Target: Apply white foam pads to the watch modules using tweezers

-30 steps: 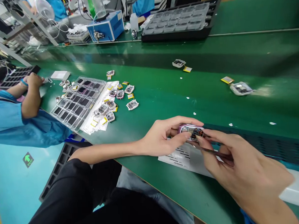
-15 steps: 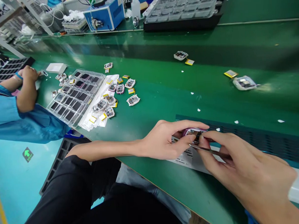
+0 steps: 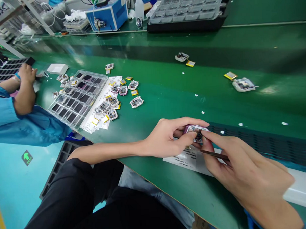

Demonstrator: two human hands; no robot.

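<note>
Since half a second ago the white piece [image 3: 243, 84] and the flat yellow pack [image 3: 230, 75] on the green belt [image 3: 166, 60] have slid a little to the left, and both hands have edged left with the work. The left hand [image 3: 166, 139] is closed on a small case [image 3: 194, 129], a rounded square with a purple rim and bare circuitry showing. The thumb sits below it and the fingers curl over the top, holding it just above a printed paper sheet [image 3: 185, 158] at the near edge of the glossy table. The right hand [image 3: 241, 171] pinches a thin dark tool [image 3: 215, 155] between thumb and fingers, its tip at the case's open face. Farther left lie a clear plastic tray [image 3: 76, 99] of dark square cells and loose cases [image 3: 136, 102]. A co-worker's hand [image 3: 26, 71] rests beyond them.
</note>
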